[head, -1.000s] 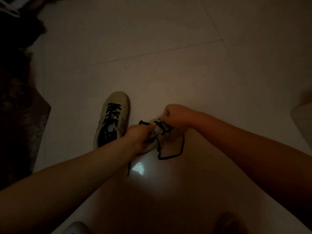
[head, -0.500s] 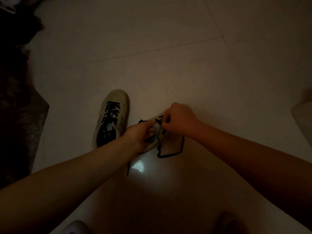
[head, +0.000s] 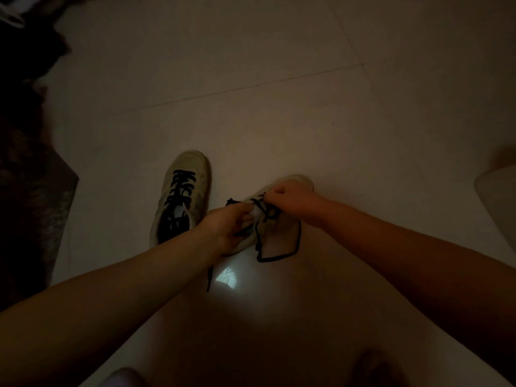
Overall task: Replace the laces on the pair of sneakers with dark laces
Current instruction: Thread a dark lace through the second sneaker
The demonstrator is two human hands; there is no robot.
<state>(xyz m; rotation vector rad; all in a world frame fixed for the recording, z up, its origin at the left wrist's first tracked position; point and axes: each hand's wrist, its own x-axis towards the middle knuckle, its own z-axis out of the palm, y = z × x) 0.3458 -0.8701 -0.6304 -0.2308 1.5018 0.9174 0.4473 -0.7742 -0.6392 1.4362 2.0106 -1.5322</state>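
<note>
Fingers of our right hand (head: 290,199) pinch dark lace (head: 279,254) | left hand (head: 231,227) grips second sneaker (head: 304,181) | first sneaker (head: 183,195) laced | second unfinished

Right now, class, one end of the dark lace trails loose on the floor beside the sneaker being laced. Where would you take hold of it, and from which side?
Pinch the dark lace near the corner of its floor loop, coming from the right, where it lies flat and clear of the sneaker, the left hand and the right hand.
</note>
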